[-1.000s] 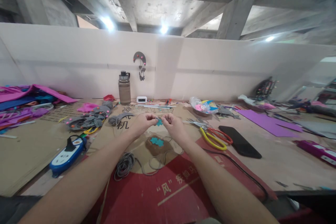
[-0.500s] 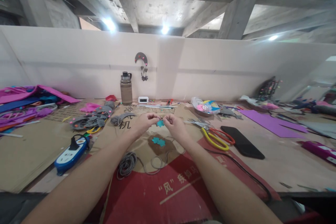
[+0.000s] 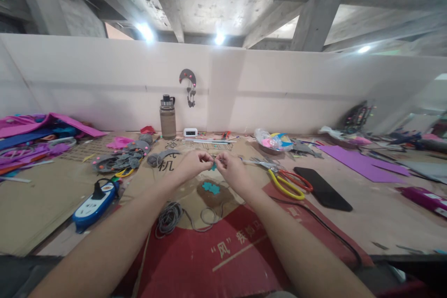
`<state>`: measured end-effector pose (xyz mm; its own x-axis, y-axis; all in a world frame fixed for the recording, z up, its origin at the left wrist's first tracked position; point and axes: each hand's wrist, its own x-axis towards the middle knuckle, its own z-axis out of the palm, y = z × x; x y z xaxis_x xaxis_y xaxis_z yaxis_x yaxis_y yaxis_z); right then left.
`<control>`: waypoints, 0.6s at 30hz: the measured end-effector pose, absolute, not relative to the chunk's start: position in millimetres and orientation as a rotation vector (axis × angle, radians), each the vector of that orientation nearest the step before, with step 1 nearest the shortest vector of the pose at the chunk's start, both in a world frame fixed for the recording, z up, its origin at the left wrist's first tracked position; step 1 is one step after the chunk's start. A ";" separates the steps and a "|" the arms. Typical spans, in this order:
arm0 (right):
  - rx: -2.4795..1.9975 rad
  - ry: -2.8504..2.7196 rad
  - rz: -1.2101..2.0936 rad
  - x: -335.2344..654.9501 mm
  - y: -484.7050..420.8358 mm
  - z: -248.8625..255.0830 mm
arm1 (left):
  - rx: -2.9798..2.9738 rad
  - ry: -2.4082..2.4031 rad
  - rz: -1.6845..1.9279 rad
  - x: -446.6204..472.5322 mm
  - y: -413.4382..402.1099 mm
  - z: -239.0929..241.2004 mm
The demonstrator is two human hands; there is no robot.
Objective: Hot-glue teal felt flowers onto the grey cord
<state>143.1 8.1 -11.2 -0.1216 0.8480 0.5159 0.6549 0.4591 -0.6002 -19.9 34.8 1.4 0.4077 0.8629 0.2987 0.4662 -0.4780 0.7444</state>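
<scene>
My left hand (image 3: 191, 164) and my right hand (image 3: 231, 168) meet above the middle of the cardboard-covered table. Both pinch a small teal felt piece (image 3: 213, 165) between their fingertips; most of it is hidden by the fingers. Just below the hands, more teal felt pieces (image 3: 211, 188) lie on a brown patch of the cardboard (image 3: 195, 251). A coil of grey wire (image 3: 168, 218) lies near my left forearm.
Yellow and red scissors (image 3: 288, 183) and a black phone (image 3: 322, 188) lie to the right. A blue-and-white power strip (image 3: 93, 199) sits at the left. A water bottle (image 3: 167, 117) stands by the back wall. Purple foam sheets (image 3: 359, 164) and grey felt shapes (image 3: 120, 159) are scattered around.
My fingertips have closed in toward each other, so less of the teal piece shows. The hands stay in the same place.
</scene>
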 end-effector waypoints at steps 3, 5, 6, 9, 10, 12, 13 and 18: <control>-1.278 -1.859 0.271 143.0 7.8 -10.6 | 2.100 1.153 0.923 -18.8 32.7 3.1; -1.281 -1.859 0.264 142.8 8.1 -10.9 | 2.074 1.153 0.928 -18.2 30.7 4.5; -1.281 -1.860 0.259 142.8 8.4 -11.2 | 2.055 1.148 0.928 -18.0 29.8 5.0; -1.274 -1.852 0.245 142.7 9.7 -12.1 | 1.963 1.122 0.871 -17.9 27.8 6.2; -1.267 -1.850 0.244 142.8 10.1 -12.3 | 1.924 1.113 0.847 -17.9 27.6 6.5; -1.252 -1.848 0.242 142.9 10.7 -12.6 | 1.860 1.093 0.815 -17.9 27.5 7.0; -1.247 -1.850 0.239 143.0 10.9 -12.7 | 1.839 1.084 0.812 -17.7 27.6 7.2; -1.239 -1.862 0.210 143.4 11.4 -13.4 | 1.787 1.093 0.833 -16.7 28.5 7.1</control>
<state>143.4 11.4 -13.4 -0.1312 0.8159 0.5632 0.6702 0.4916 -0.5560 -16.7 28.5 7.1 0.3936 0.9136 0.1018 0.3409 -0.2479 0.9068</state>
